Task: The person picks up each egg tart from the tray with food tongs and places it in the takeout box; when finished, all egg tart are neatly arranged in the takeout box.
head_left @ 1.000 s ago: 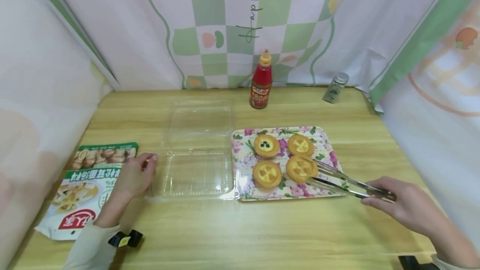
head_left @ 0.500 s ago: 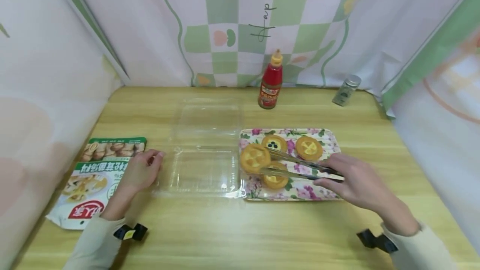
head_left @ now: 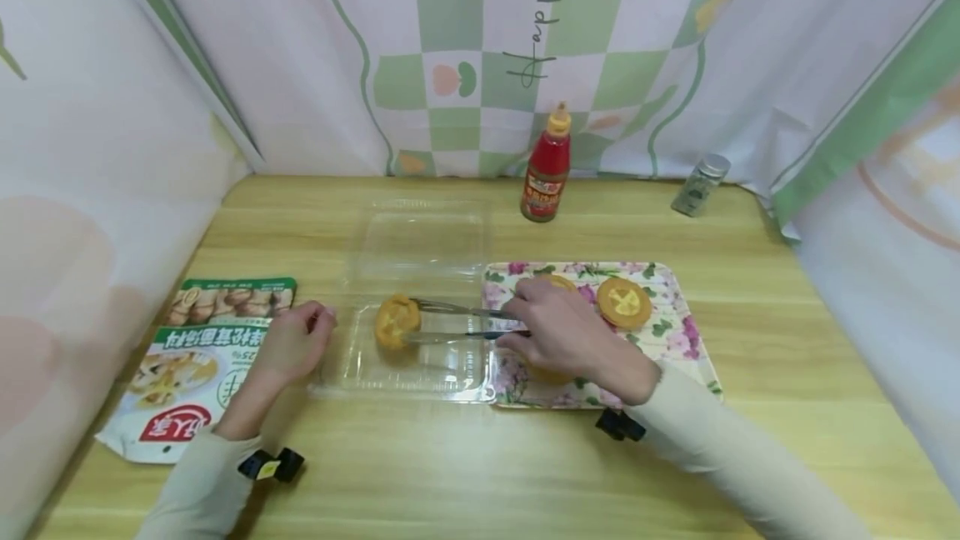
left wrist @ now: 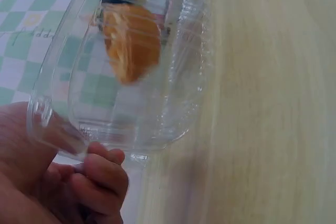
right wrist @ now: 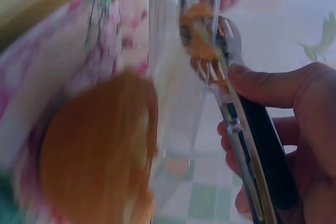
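Note:
My right hand point(head_left: 566, 332) grips metal tongs point(right wrist: 247, 145) with dark handles, reaching left across the floral tray. Between the tong tips is a round golden tart point(head_left: 397, 322), tilted, over the near half of the clear plastic container point(head_left: 442, 390). My left hand point(head_left: 296, 344) pinches that container's left rim, thumb and curled fingers at its corner in the left wrist view. On the floral tray point(head_left: 690, 357), one tart point(head_left: 624, 302) shows at the right. Others there are mostly hidden beneath my right hand; one looms large and blurred in the right wrist view.
The container's lid half point(head_left: 423, 236) lies opened toward the back. A red sauce bottle point(head_left: 547, 169) and a small silver-capped jar point(head_left: 701, 186) stand along the back edge. A food pouch point(head_left: 180, 382) lies at the left, partly under my left forearm. Patterned curtains surround the table.
The right hand has lifted a tart off the tray with the tongs and carried it left over the container. The left hand stays at the container's rim. The head view has shifted slightly.

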A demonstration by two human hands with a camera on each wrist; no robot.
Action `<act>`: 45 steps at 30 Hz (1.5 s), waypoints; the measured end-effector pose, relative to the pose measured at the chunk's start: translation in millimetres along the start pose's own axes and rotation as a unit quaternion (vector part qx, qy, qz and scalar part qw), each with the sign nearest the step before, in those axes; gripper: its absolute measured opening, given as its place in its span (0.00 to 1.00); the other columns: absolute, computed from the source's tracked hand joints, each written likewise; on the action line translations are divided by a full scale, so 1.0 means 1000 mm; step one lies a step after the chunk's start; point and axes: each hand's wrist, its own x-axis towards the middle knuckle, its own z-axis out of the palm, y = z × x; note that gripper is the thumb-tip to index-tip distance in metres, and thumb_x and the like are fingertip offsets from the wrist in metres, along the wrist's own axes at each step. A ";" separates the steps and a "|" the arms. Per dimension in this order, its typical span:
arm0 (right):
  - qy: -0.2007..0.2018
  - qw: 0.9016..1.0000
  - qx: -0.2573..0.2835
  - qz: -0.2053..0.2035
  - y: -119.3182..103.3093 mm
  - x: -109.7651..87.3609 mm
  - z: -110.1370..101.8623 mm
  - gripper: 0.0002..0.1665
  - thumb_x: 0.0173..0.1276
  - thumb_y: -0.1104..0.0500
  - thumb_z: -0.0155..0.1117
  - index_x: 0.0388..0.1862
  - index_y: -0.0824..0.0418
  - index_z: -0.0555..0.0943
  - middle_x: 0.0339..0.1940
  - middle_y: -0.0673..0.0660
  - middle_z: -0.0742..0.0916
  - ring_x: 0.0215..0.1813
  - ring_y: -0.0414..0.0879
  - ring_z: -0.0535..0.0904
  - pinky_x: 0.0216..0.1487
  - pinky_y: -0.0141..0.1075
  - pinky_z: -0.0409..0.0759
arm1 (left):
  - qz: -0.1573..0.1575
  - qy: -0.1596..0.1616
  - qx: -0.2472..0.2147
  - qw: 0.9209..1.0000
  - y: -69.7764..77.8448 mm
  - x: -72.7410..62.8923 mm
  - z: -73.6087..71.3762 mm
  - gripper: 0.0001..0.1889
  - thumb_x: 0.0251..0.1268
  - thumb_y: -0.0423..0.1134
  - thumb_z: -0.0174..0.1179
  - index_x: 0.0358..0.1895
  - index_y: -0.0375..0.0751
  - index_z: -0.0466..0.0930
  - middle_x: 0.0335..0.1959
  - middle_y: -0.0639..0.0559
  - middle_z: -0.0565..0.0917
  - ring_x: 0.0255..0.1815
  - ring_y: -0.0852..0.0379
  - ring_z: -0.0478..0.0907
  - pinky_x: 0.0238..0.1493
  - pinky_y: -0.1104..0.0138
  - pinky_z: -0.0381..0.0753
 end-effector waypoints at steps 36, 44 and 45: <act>-0.093 0.995 -0.005 -0.041 -0.035 0.020 0.009 0.17 0.63 0.41 0.68 0.36 0.52 0.86 0.35 0.47 0.79 0.34 0.39 0.71 0.28 0.30 0.69 | -0.024 -0.014 0.003 1.000 -0.003 -0.003 0.005 0.16 0.76 0.40 0.46 0.40 0.32 0.81 0.30 0.41 0.82 0.30 0.49 0.77 0.34 0.59 0.74; -0.080 0.995 -0.015 -0.054 -0.036 0.019 0.009 0.15 0.62 0.41 0.69 0.32 0.51 0.85 0.34 0.47 0.79 0.32 0.39 0.71 0.26 0.30 0.68 | -0.021 -0.015 0.003 1.000 -0.004 0.000 0.005 0.16 0.76 0.40 0.45 0.40 0.32 0.81 0.28 0.42 0.81 0.28 0.50 0.75 0.32 0.61 0.73; -0.077 0.995 -0.014 -0.058 -0.036 0.018 0.009 0.15 0.63 0.41 0.68 0.31 0.50 0.84 0.33 0.46 0.79 0.32 0.38 0.70 0.26 0.30 0.68 | -0.020 -0.015 0.004 1.000 -0.004 0.000 0.005 0.16 0.76 0.40 0.45 0.40 0.32 0.81 0.28 0.42 0.81 0.27 0.50 0.75 0.32 0.60 0.73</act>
